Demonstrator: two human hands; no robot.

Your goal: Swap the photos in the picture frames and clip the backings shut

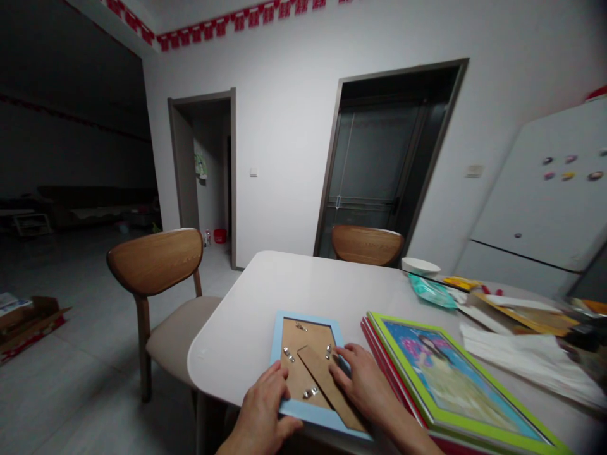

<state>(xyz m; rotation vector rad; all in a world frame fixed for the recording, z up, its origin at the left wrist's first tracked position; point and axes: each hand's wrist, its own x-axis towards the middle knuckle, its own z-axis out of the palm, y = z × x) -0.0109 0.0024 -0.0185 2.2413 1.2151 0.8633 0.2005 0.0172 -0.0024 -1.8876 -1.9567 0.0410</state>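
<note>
The left hand (pixel 264 404) grips the blue frame (pixel 317 415), back up at the table (pixel 327 284) edge, best kept steady while the right hand (pixel 363 383) curls by a metal clip (pixel 329 351), pinching or not, I can't tell.

between our left hand (pixel 265 398) and right hand (pixel 363 382), we see a light-blue frame (pixel 310 413), back up, its brown stand (pixel 321 376) seemingly flat.

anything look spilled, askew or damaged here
Nothing looks spilled or plainly broken. The right side of the table is untidy, with a teal packet and white sheet strewn about. On the blue frame, the stand slants diagonally, perhaps by design.
</note>
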